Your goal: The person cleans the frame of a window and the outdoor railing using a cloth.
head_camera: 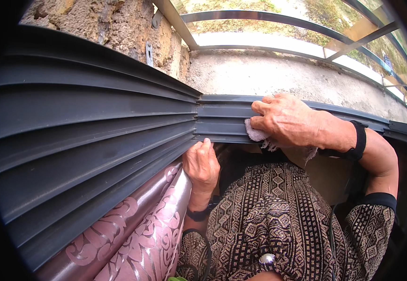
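A pale pinkish cloth (256,132) with frayed edges is bunched under my right hand (284,119). The fingers press it onto the dark grey metal window track (224,121), whose long grooves run left to right. Curled against the inner lower edge, close to the corner, is my left hand (201,163), which grips the frame there. The upright side frame (94,112) meets the track at that corner and fills the left of the view. Part of the cloth hangs below my right wrist, and its middle is hidden by the hand.
A shiny pink curtain (147,232) with a scroll pattern hangs beside my left forearm. Beyond the track lie a rough concrete ledge (245,72) and a metal railing (259,47). A crumbling masonry wall (119,31) with a metal bracket (149,54) stands outside at upper left.
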